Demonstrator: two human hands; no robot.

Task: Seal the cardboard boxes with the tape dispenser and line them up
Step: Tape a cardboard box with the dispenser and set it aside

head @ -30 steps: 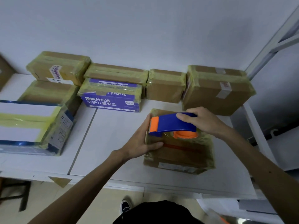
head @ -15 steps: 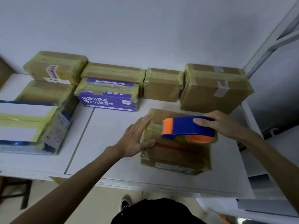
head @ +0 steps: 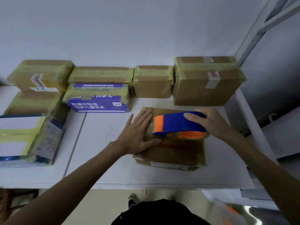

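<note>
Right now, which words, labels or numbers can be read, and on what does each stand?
"用满分标准": front of the blue box.
"守护儿童安全": the line below it.
Top print and logo of that box: blurred.
Labels on the cardboard boxes: too blurred to read.

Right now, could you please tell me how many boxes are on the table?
8: back row, left box, flat box, small box, large box; before them, brown box, purple box; front-left, blue-white box; box being taped. Others may sit off-frame.
</note>
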